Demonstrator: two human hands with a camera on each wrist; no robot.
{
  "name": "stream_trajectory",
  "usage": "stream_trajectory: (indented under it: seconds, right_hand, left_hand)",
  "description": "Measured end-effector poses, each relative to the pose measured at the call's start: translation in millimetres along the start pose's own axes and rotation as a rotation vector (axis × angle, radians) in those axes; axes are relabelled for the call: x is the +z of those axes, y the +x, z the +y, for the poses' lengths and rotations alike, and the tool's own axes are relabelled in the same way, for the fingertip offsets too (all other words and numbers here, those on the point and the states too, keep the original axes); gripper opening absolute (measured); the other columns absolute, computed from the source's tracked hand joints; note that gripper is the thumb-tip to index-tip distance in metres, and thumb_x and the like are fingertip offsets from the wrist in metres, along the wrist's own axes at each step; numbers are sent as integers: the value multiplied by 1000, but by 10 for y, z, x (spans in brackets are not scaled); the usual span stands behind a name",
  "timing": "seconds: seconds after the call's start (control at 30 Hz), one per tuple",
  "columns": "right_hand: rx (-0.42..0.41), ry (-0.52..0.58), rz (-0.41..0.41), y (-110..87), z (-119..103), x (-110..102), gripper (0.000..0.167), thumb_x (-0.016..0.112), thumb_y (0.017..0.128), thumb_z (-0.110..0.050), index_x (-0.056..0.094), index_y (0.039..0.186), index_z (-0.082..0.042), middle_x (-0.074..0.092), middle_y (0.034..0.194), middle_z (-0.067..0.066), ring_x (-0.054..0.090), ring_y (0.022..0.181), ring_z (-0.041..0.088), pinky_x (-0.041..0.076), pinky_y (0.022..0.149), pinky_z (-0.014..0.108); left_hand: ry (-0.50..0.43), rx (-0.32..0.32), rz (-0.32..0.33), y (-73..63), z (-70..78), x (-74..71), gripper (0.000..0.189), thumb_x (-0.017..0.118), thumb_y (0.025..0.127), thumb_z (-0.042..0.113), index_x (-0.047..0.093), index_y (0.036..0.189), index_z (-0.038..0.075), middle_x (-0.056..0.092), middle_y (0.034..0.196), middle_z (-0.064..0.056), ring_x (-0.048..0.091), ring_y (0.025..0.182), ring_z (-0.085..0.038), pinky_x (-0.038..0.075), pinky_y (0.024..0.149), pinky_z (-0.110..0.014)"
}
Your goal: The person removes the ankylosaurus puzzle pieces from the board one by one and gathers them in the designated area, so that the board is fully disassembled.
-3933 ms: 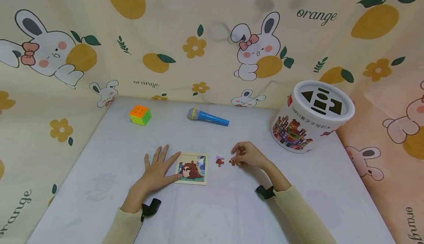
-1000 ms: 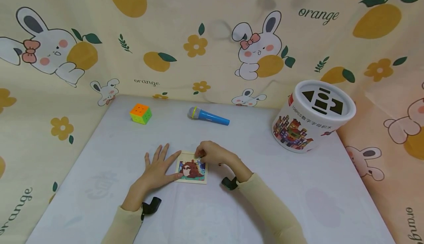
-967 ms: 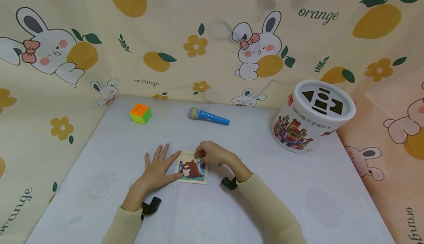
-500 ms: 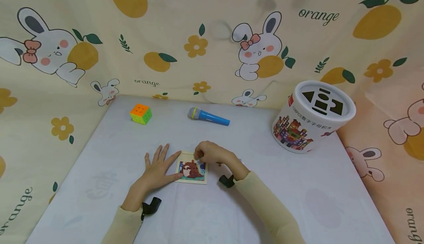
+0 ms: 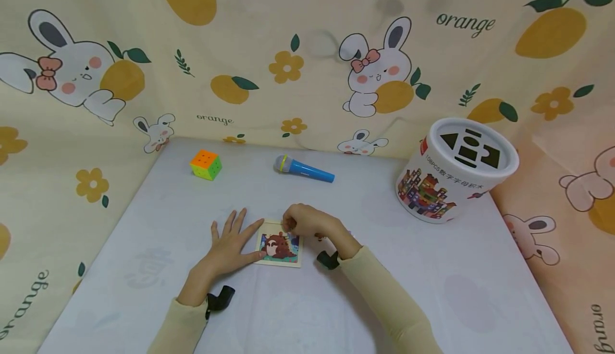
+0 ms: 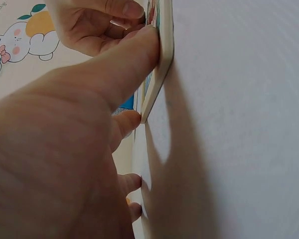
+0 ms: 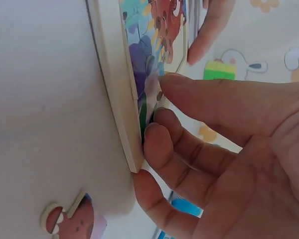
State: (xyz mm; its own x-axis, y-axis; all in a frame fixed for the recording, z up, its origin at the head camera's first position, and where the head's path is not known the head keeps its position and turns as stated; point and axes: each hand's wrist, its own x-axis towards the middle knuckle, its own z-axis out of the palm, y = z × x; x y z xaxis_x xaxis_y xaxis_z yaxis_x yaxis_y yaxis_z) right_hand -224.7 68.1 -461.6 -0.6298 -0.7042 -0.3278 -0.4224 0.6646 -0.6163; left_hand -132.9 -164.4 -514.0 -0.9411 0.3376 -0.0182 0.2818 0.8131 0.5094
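A small wooden jigsaw puzzle with a pale frame (image 5: 300, 257) lies on the table, showing a brown cartoon animal (image 5: 277, 247). The left hand (image 5: 229, 248) is spread flat at its left side, thumb and index finger touching the frame. At the upper right corner, the right hand (image 5: 306, 220) has its fingers curled over the puzzle. In the right wrist view, its thumb and fingertips pinch a small puzzle piece (image 7: 153, 90) at that corner; the piece is largely hidden. A loose puzzle piece (image 7: 78, 221) lies on the table beside the frame, mostly covered by the right wrist in the head view.
Behind the hands lie a cube puzzle (image 5: 206, 165) with orange and green faces and a blue toy microphone (image 5: 307, 170). A large white block bucket (image 5: 432, 183) with shape cut-outs in its lid stands at the back right. Printed cloth hangs behind the table.
From beside the loose pieces on the right, the right hand has moved left onto the puzzle's upper right corner; over the last second it shifts only slightly. The left hand stays in place.
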Motion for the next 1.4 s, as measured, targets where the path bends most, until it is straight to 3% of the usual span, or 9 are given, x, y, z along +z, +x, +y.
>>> stream_trajectory:
  seconds: [0.17,0.4,0.63,0.8,1.0,1.2,1.4]
  right_hand:
    - [-14,-17,10,-13,1,24,12,75,84,5,69,85,-5,60,78,3,51,72,14,44,65,25]
    - [-26,-86,54,-41,-8,53,13,75,84,3,68,85,-7,54,92,4,49,84,16,45,73,27]
    - [-31,-109,91,-65,-17,78,14,76,84,2,68,86,-8,53,92,3,49,85,16,45,75,28]
    - [-22,-98,113,-71,-6,89,18,77,84,1,65,94,-8,56,92,3,53,86,18,47,77,28]
    - [-58,-39,129,-86,35,81,26,76,83,6,63,102,-5,60,95,7,55,89,20,48,78,31]
    - [-142,60,136,-62,149,66,23,69,83,14,63,99,-2,61,93,10,53,86,18,48,75,28]
    - [-135,167,151,-28,248,50,18,66,85,13,65,98,0,62,91,12,54,83,16,48,74,26]
  left_hand:
    - [3,-3,3,3,-11,10,78,71,87,52,44,152,19,14,162,-27,5,148,-50,-6,103,-80]
    - [7,-3,2,5,-5,11,78,71,87,51,43,152,20,14,162,-27,5,148,-50,-6,103,-79]
    - [-6,1,9,1,11,-4,77,72,87,49,44,152,19,14,162,-28,5,147,-51,-7,103,-79]
    - [-5,-4,7,1,13,-3,77,72,87,49,44,152,18,14,162,-28,5,147,-51,-7,103,-79]
    - [-4,-1,12,-1,8,0,77,71,87,50,44,151,18,14,162,-27,5,147,-50,-6,103,-79]
    - [-5,-1,11,1,2,8,77,71,87,51,44,151,18,14,162,-27,5,147,-51,-6,103,-79]
    - [0,-3,13,6,7,8,78,71,86,51,45,151,18,14,162,-28,6,147,-51,-5,103,-79]
